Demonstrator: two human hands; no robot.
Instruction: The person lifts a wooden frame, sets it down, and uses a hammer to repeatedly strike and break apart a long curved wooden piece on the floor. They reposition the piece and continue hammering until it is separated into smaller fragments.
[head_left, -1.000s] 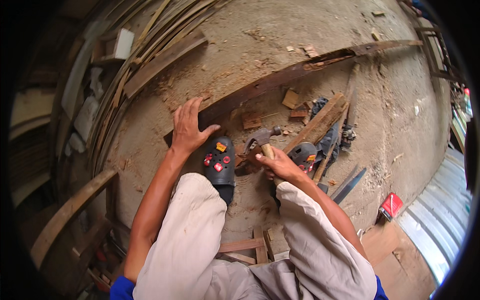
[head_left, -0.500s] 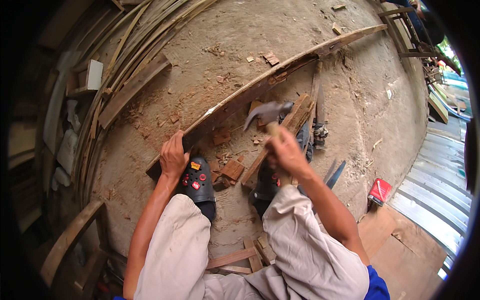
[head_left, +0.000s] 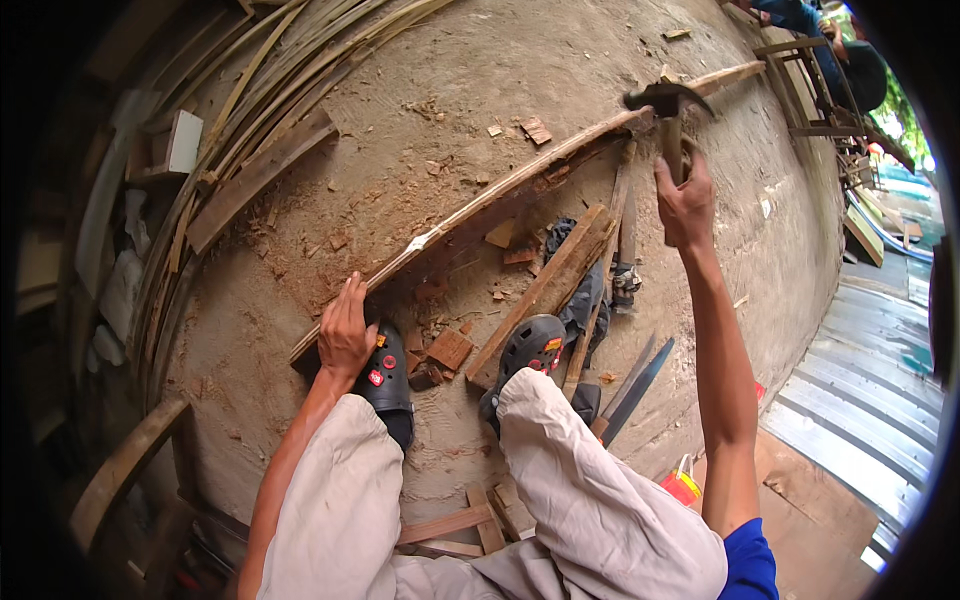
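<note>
A long wooden plank (head_left: 470, 215) stands on edge, running from near left to far right. My left hand (head_left: 346, 328) grips its near end, fingers draped over the top edge. In my right hand (head_left: 687, 205) is a claw hammer (head_left: 668, 98), held by its wooden handle with the dark head up, close to the plank's far part. The arm is stretched forward. My feet, in black clogs (head_left: 391, 372), are on the near side of the plank. Between them lies a reddish wood block (head_left: 450, 348), and a short thick beam (head_left: 550, 285) slants past the right foot.
A blue-edged blade (head_left: 640, 388) lies right of my foot, near dark cloth (head_left: 583, 305). Wood strips (head_left: 260, 130) are stacked at the far left. Corrugated metal sheets (head_left: 860, 380) lie at the right. Another person (head_left: 825, 50) is at the far right. Wood chips dot the ground.
My right hand has swung the hammer up, forward and to the right, away from my right foot. My right leg and foot have shifted slightly. The left hand stays on the plank.
</note>
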